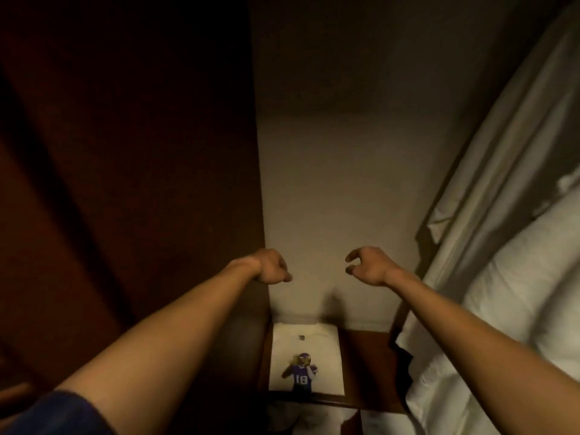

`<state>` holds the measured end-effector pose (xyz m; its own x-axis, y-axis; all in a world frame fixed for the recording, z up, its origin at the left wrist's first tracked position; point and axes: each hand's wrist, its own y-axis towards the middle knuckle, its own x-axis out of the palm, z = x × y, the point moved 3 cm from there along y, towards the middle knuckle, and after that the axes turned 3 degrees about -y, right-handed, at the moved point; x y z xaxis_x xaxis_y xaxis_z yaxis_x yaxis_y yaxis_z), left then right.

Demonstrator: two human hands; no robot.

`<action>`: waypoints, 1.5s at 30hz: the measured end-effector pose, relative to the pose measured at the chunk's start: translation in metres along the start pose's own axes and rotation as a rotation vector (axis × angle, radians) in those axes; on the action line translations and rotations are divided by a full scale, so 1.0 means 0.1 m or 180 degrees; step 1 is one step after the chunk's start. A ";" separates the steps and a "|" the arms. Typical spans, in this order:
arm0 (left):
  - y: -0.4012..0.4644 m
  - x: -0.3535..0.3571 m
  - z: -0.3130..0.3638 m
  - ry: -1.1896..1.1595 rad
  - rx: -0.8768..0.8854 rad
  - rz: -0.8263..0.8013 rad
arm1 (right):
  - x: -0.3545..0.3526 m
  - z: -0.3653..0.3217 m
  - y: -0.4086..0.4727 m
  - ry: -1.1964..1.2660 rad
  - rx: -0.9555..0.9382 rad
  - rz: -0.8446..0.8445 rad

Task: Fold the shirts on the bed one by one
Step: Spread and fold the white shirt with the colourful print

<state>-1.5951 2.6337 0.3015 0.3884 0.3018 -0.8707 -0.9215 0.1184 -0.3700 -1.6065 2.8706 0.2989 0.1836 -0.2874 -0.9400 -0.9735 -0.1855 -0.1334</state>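
Hanging in the air, the left hand (271, 267) was curled and the right hand (367, 265) loosely hooked, both holding nothing; the folded shirt (306, 359) lay below them on the nightstand (365, 365), long axis pointing away, about equally near both.

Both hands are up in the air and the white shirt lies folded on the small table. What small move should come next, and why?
Probably lower both hands and turn right toward the bed. The left hand and right hand hold nothing, and the white shirt already lies folded on the small table, so another shirt seems next.
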 end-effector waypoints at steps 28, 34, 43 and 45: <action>-3.77 -1.31 0.16 -0.0973 -0.0501 0.0895 | -1.58 -2.28 -2.03 -0.0368 -0.1457 -0.0416; -4.68 -1.29 -0.86 -0.1113 -0.1287 0.1032 | -1.13 -3.60 -2.43 -0.0807 -0.2151 -0.0936; -6.73 -0.99 -2.67 -0.1179 -0.2646 0.1710 | -0.36 -5.88 -3.63 -0.0496 -0.3603 -0.1552; -7.19 -0.91 -3.00 -0.1268 -0.2923 0.1790 | -0.19 -6.40 -3.84 -0.0385 -0.3865 -0.1390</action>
<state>-0.9652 2.2370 0.5494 -0.2572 0.3908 -0.8838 -0.5462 -0.8133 -0.2006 -1.1494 2.3455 0.5686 0.3774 0.0872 -0.9219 -0.0795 -0.9888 -0.1261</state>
